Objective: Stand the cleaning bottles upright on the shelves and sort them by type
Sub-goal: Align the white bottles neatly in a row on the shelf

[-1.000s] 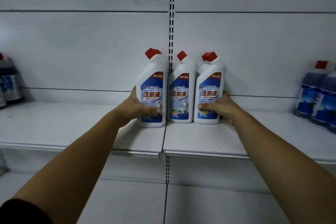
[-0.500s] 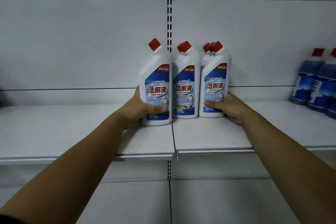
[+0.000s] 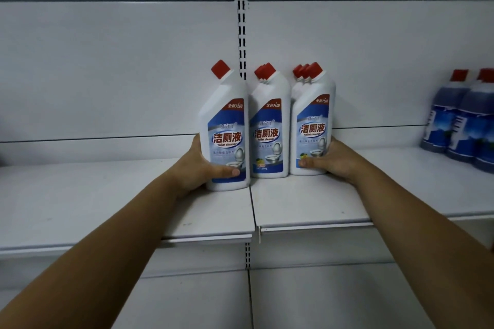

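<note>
White plastic toilet-cleaner bottles with red caps (image 3: 268, 125) stand upright at frame centre on the white metal shelf (image 3: 347, 200). My left hand (image 3: 196, 168) wraps the left front bottle (image 3: 227, 115), thumb across its label; my right hand (image 3: 336, 160) clasps the right front bottle (image 3: 312, 115). I judge this as squaring the group: next, push the left one back level, apart from the dark blue bottles (image 3: 459, 125) at frame right.

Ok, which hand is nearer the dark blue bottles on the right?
Right. The right hand grips the rightmost white bottle, left of the dark blue bottles; the left hand grips the leftmost white bottle, farther left.
</note>
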A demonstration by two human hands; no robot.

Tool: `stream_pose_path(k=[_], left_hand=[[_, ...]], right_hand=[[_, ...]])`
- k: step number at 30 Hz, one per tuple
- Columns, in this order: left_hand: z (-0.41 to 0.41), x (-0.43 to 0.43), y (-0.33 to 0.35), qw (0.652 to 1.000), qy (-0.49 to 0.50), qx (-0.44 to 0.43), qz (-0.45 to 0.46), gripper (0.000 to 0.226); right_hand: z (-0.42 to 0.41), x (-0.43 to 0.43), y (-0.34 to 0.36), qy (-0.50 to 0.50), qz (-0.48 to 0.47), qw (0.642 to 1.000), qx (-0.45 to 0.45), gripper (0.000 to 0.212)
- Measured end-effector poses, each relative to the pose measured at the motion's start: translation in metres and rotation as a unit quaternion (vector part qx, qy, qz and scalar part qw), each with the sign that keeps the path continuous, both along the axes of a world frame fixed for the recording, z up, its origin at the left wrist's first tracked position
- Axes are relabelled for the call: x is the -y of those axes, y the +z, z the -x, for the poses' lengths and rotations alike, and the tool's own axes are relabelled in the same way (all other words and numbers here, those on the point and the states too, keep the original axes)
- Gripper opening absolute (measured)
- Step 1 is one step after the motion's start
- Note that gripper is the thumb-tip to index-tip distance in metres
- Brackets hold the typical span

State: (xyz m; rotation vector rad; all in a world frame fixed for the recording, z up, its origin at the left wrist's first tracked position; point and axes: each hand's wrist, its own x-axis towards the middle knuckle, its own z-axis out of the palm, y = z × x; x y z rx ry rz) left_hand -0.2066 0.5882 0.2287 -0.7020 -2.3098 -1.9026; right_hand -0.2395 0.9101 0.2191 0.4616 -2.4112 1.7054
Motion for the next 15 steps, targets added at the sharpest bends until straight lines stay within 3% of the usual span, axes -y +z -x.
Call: stream_pose_path(k=[10, 15], left_hand=[[0.008, 0.004, -0.005, 1.000, 0.019, 0.011, 0.007, 0.104], [0.007, 0.004, -0.004, 1.000, 0.013, 0.005, 0.007, 0.097]], right_hand=[[-0.004, 0.002, 0.003, -0.029, -0.051, 0.998, 0.003, 0.058], [-0.015, 0.002, 0.006, -0.064, -0.106, 0.992, 0.023, 0.094]])
